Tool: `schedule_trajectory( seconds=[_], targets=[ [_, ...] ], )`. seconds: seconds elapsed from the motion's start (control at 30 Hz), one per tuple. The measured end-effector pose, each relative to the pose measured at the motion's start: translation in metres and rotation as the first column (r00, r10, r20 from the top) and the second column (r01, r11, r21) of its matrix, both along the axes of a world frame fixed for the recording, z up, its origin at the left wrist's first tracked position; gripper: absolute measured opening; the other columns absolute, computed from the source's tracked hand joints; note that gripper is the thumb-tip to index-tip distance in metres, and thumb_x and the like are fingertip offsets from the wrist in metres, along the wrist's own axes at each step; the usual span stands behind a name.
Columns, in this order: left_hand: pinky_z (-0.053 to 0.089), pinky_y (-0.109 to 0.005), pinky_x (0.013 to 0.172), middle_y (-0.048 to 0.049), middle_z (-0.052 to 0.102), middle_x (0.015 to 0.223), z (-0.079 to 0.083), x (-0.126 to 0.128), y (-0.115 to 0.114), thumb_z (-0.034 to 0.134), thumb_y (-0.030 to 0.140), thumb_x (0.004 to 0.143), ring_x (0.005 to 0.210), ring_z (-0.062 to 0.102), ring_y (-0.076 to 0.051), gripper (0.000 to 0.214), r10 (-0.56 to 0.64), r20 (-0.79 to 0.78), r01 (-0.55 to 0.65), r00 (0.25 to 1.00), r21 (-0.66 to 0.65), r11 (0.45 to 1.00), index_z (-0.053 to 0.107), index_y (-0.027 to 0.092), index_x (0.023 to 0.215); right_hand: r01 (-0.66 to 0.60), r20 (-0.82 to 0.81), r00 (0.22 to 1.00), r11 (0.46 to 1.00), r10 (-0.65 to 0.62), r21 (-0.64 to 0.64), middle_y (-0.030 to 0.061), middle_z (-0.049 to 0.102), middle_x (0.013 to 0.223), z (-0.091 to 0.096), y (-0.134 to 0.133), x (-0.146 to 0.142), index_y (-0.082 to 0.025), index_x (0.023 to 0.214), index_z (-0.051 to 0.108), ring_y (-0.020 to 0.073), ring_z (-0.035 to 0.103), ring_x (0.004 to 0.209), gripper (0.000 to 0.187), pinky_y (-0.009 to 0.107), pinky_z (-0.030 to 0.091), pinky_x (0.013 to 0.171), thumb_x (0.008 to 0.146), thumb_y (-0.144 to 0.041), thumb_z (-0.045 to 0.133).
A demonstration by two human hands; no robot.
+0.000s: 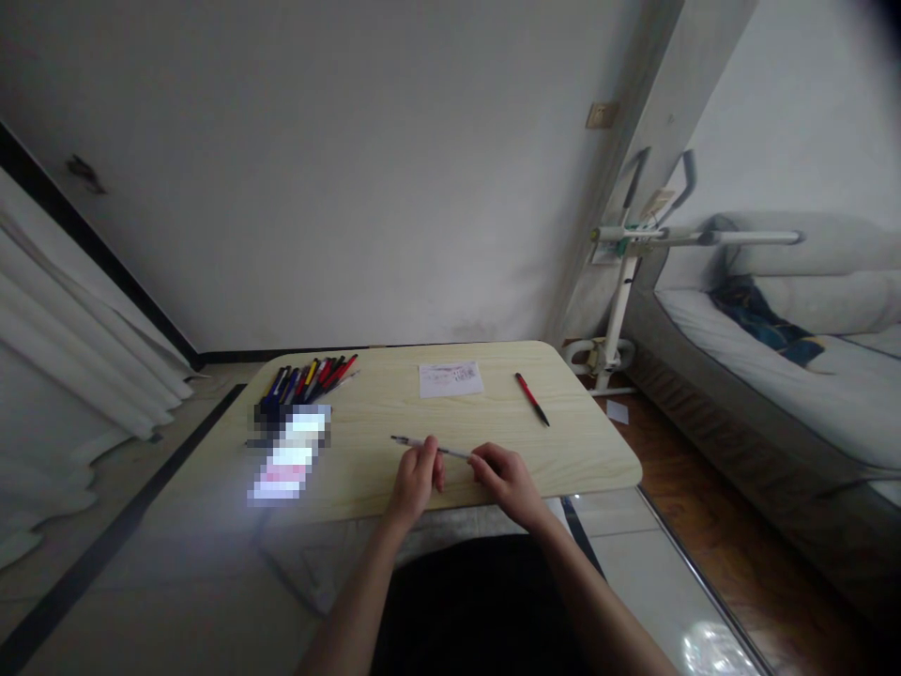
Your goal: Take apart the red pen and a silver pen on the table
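Note:
Both my hands hold one slim white pen [450, 452] just above the near edge of a small light wooden table [577, 441]. My left hand [417, 481] is closed around the pen's middle. My right hand [505, 481] pinches its right end. The pen's tip sticks out to the left, past my left hand. A red pen [531, 398] lies alone on the table to the far right. A pile of several coloured pens [306, 380] lies at the table's far left corner. A small printed paper slip [450, 378] lies flat at the far middle.
A blurred white and pink item [290, 455] lies on the table's left side. A bed [788, 366] stands on the right, with a white exercise machine [623, 282] beside it. White curtains [63, 357] hang on the left. A white wall rises behind the table.

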State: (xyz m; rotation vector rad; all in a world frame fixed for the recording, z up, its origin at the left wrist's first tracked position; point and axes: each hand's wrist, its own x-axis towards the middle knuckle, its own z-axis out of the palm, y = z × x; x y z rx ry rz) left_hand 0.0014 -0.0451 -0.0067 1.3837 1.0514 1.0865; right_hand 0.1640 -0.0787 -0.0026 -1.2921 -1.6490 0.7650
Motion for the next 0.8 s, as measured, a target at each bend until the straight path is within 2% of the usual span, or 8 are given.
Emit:
schedule_trajectory(
  seconds=[0.3,0.43,0.53,0.6,0.63,0.7,0.73,0.8],
  targets=[
    [0.036,-0.023,0.046,0.0012,0.047,0.037,0.002,0.0,-0.001,0.035,0.052,0.083,0.038,0.045,-0.01,0.051,0.033,-0.005,-0.034,0.999,-0.008,0.999,0.05,0.016,0.051,0.0,-0.036,0.999,1.0,-0.001,-0.03,0.0006,0.057,0.063,-0.003,-0.001,0.001,-0.016,0.08,0.059,0.013,0.05,0.058,0.024,0.023,0.038,0.053,0.082,-0.038,0.049],
    [0.036,-0.023,0.046,0.0009,0.049,0.038,0.0,0.0,0.0,0.035,0.052,0.083,0.038,0.046,-0.01,0.051,0.049,0.016,-0.049,0.999,-0.014,0.999,0.06,0.013,0.061,-0.005,-0.14,0.99,1.0,0.003,-0.018,0.0015,0.058,0.071,-0.006,0.0,0.001,-0.018,0.098,0.056,0.0142,0.053,0.064,0.026,0.025,0.041,0.058,0.08,-0.036,0.052],
    [0.035,-0.022,0.045,0.0008,0.048,0.038,0.0,0.0,0.001,0.035,0.053,0.082,0.038,0.045,-0.01,0.053,0.038,0.029,-0.037,0.999,-0.031,0.999,0.061,0.012,0.061,0.103,-0.337,0.938,0.994,-0.081,0.046,0.0061,0.058,0.091,0.014,0.01,0.001,-0.019,0.099,0.054,0.0172,0.054,0.079,0.026,0.029,0.043,0.07,0.079,-0.034,0.053],
    [0.033,-0.022,0.042,0.0012,0.047,0.037,0.0,0.0,0.001,0.035,0.055,0.081,0.036,0.043,-0.009,0.054,0.046,0.025,-0.044,0.999,-0.057,0.997,0.061,0.012,0.061,0.152,-0.502,0.86,0.985,-0.089,0.086,0.0059,0.057,0.088,0.039,0.012,0.003,-0.02,0.092,0.055,0.0186,0.054,0.081,0.02,0.032,0.043,0.073,0.079,-0.035,0.051],
    [0.032,-0.022,0.041,0.0016,0.047,0.036,0.001,0.0,0.001,0.036,0.056,0.081,0.035,0.042,-0.009,0.055,0.054,0.014,-0.053,0.998,-0.064,0.997,0.061,0.012,0.061,0.134,-0.584,0.811,0.983,-0.035,0.127,0.0048,0.056,0.083,0.05,0.007,0.006,-0.021,0.089,0.055,0.019,0.054,0.079,0.019,0.034,0.044,0.074,0.079,-0.036,0.05],
    [0.031,-0.021,0.04,0.0023,0.045,0.035,0.002,0.0,0.0,0.037,0.056,0.08,0.034,0.04,-0.008,0.055,0.072,-0.014,-0.073,0.997,-0.063,0.995,0.061,0.012,0.059,0.027,-0.693,0.709,0.976,0.133,0.215,0.0045,0.055,0.079,0.059,-0.022,0.014,-0.021,0.085,0.055,0.0221,0.054,0.083,0.023,0.04,0.042,0.08,0.08,-0.042,0.046],
    [0.031,-0.021,0.041,0.0022,0.045,0.035,0.003,0.0,0.0,0.038,0.055,0.08,0.035,0.04,-0.008,0.054,0.078,-0.021,-0.079,0.997,-0.058,0.995,0.061,0.012,0.059,-0.032,-0.713,0.669,0.966,0.21,0.255,0.0043,0.056,0.077,0.054,-0.049,0.019,-0.022,0.085,0.056,0.0233,0.054,0.083,0.026,0.041,0.043,0.079,0.08,-0.046,0.046],
    [0.033,-0.021,0.042,0.0015,0.046,0.037,0.003,0.001,0.0,0.039,0.054,0.08,0.036,0.041,-0.009,0.052,0.09,-0.013,-0.091,0.996,-0.062,0.994,0.061,0.012,0.059,-0.145,-0.701,0.62,0.929,0.353,0.339,0.0031,0.057,0.076,0.022,-0.12,0.025,-0.025,0.085,0.057,0.0242,0.055,0.084,0.024,0.041,0.045,0.079,0.079,-0.048,0.051]
  ],
)
